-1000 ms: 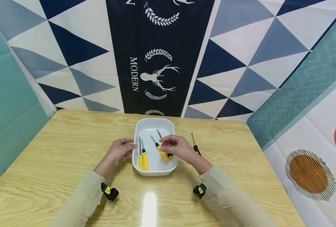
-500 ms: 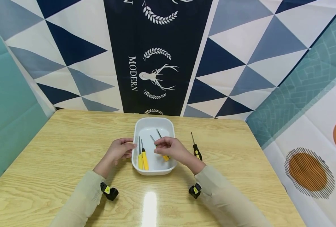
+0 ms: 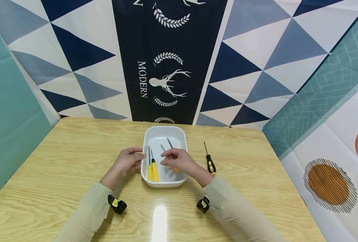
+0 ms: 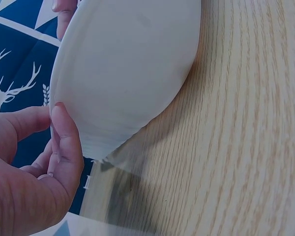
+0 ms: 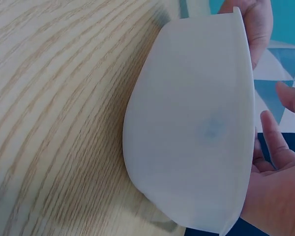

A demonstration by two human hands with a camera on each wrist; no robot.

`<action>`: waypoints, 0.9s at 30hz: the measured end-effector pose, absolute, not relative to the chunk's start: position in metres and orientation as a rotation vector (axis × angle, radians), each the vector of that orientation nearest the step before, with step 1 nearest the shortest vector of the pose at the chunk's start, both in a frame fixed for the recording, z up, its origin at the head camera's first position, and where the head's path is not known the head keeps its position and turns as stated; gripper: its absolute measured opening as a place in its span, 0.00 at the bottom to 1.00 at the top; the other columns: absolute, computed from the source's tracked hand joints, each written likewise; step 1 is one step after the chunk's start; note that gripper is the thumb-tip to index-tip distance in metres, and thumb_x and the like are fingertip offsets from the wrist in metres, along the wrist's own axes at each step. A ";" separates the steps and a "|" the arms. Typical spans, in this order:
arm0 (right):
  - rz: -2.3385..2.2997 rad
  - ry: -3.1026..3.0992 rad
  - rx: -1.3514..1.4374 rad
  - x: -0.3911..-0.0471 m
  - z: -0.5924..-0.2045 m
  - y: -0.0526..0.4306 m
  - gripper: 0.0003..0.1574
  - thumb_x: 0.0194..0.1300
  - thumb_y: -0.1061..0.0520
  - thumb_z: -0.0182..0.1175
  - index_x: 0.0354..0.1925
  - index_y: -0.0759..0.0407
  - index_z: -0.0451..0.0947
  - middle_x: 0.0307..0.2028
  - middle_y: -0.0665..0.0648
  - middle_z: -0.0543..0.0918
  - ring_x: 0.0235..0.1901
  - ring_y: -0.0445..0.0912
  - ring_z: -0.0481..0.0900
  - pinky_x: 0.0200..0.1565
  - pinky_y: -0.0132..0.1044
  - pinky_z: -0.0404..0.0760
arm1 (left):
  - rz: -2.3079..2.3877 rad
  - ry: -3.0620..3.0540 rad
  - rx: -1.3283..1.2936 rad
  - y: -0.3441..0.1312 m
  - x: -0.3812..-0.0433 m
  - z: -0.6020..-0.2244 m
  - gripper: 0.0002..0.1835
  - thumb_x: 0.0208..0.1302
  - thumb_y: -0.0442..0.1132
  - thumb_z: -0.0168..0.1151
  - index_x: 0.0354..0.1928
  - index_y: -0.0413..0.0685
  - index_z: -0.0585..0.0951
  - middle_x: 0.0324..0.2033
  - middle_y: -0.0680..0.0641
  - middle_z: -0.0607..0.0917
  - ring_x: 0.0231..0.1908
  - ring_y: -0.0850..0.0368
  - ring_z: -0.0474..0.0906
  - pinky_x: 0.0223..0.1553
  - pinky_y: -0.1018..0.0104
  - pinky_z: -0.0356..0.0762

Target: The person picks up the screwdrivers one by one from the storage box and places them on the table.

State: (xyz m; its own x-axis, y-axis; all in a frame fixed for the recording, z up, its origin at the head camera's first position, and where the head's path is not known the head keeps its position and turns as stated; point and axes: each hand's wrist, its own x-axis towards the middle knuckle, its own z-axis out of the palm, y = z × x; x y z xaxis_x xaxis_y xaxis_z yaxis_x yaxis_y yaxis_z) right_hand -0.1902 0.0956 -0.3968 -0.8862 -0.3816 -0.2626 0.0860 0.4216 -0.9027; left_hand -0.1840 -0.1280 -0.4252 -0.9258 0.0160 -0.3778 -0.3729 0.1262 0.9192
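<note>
My left hand (image 3: 129, 158) pinches the left rim of a white plastic tray (image 3: 163, 184), thumb on one side and fingers on the other in the left wrist view. Above the tray's right half hovers my right hand (image 3: 179, 159), its fingers loosely bent with nothing between them. Two yellow-handled screwdrivers, a plain one (image 3: 150, 172) and one with a black collar (image 3: 155, 171), lie side by side at the tray's left. Below the right hand are two more screwdrivers, mostly covered: a shaft (image 3: 169, 143) and a bit of yellow handle (image 3: 176, 170) show.
To the right of the tray, a black-and-yellow screwdriver (image 3: 210, 164) lies on the wooden table (image 3: 245, 174). A patterned cloth backdrop (image 3: 166, 67) rises behind the table's far edge.
My right hand has shifted left over the tray, covering more of the screwdrivers there and uncovering the one on the table. The left hand and the tray stay put.
</note>
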 end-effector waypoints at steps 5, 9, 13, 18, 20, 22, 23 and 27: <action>-1.435 2.258 -0.223 -0.191 -0.401 0.089 0.20 0.56 0.54 0.67 0.47 0.60 0.79 0.34 0.54 0.80 0.31 0.46 0.78 0.36 0.38 0.83 | 1.865 2.113 -0.356 -0.128 -0.184 -0.426 0.24 0.62 0.39 0.60 0.60 0.43 0.71 0.38 0.46 0.79 0.29 0.60 0.77 0.31 0.72 0.81; -1.391 2.259 -0.209 -0.191 -0.402 0.085 0.20 0.56 0.54 0.67 0.47 0.60 0.79 0.33 0.54 0.79 0.29 0.45 0.78 0.34 0.39 0.83 | 1.868 2.111 -0.364 -0.128 -0.184 -0.425 0.24 0.62 0.39 0.60 0.59 0.43 0.71 0.38 0.46 0.79 0.29 0.61 0.77 0.32 0.72 0.81; -1.358 2.253 -0.187 -0.191 -0.404 0.082 0.20 0.56 0.53 0.67 0.47 0.59 0.79 0.32 0.53 0.79 0.28 0.45 0.78 0.32 0.38 0.82 | 1.870 2.104 -0.360 -0.128 -0.184 -0.425 0.24 0.62 0.40 0.61 0.60 0.43 0.71 0.38 0.45 0.80 0.28 0.61 0.77 0.32 0.71 0.82; -1.352 2.227 -0.163 -0.191 -0.406 0.079 0.20 0.56 0.52 0.67 0.47 0.58 0.79 0.32 0.53 0.80 0.29 0.46 0.79 0.33 0.37 0.82 | 1.863 2.106 -0.363 -0.128 -0.184 -0.424 0.24 0.61 0.39 0.61 0.59 0.44 0.71 0.38 0.46 0.79 0.29 0.60 0.77 0.32 0.71 0.82; -1.356 2.213 -0.153 -0.191 -0.408 0.077 0.20 0.56 0.52 0.66 0.47 0.58 0.79 0.33 0.53 0.80 0.30 0.47 0.80 0.33 0.37 0.83 | 1.860 2.113 -0.355 -0.128 -0.184 -0.425 0.24 0.61 0.40 0.61 0.60 0.43 0.71 0.38 0.46 0.79 0.29 0.60 0.77 0.32 0.71 0.81; -1.353 2.204 -0.141 -0.191 -0.409 0.076 0.20 0.56 0.52 0.66 0.46 0.58 0.79 0.34 0.54 0.81 0.30 0.46 0.80 0.33 0.37 0.83 | 1.861 2.113 -0.352 -0.128 -0.183 -0.425 0.24 0.62 0.40 0.61 0.60 0.43 0.71 0.38 0.46 0.80 0.29 0.60 0.77 0.32 0.71 0.81; -1.350 2.202 -0.133 -0.191 -0.409 0.075 0.20 0.56 0.52 0.66 0.46 0.58 0.79 0.35 0.54 0.82 0.31 0.46 0.81 0.33 0.36 0.83 | 1.863 2.113 -0.351 -0.128 -0.183 -0.425 0.24 0.62 0.40 0.61 0.60 0.43 0.71 0.38 0.45 0.80 0.29 0.60 0.77 0.32 0.71 0.81; -1.330 2.200 -0.084 -0.191 -0.411 0.072 0.19 0.56 0.52 0.66 0.46 0.57 0.79 0.36 0.54 0.83 0.31 0.45 0.81 0.34 0.35 0.83 | 1.867 2.108 -0.351 -0.128 -0.184 -0.425 0.24 0.61 0.39 0.61 0.59 0.43 0.71 0.38 0.45 0.80 0.29 0.60 0.77 0.32 0.71 0.82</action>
